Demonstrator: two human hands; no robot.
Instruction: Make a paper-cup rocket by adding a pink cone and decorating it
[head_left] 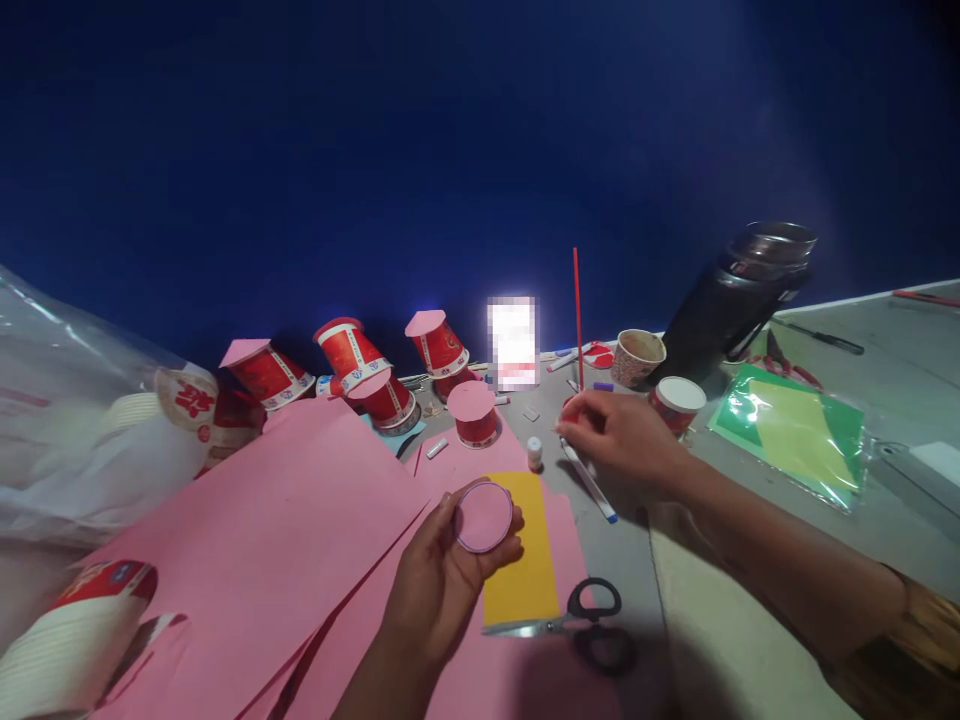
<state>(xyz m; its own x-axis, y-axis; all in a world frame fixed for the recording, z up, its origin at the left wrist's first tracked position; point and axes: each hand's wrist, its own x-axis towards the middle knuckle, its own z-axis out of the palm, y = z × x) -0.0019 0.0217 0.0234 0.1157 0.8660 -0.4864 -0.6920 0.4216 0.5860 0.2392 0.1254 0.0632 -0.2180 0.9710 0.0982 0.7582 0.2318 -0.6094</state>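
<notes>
My left hand (pixel 450 570) holds a small pink disc (pixel 484 517) with a dark outline, its fingers curled round the edge. To the right, my right hand (pixel 607 430) is closed over the table beside a white marker (pixel 589 480) with a blue end; what its fingertips pinch, if anything, I cannot make out. A thin red stick (pixel 577 315) stands upright just behind them. Below my hands, black-handled scissors (pixel 555 626) lie partly on a yellow sheet (pixel 517 560). A small white bottle (pixel 534 453) stands between my hands.
Red paper cups (pixel 476 425) with pink tops stand at the back left. Large pink sheets (pixel 277 500) cover the left side. A dark flask (pixel 731 290), a white-lidded cup (pixel 679 400) and a green packet (pixel 795 435) are at right. Stacked cups (pixel 75 640) lie front left.
</notes>
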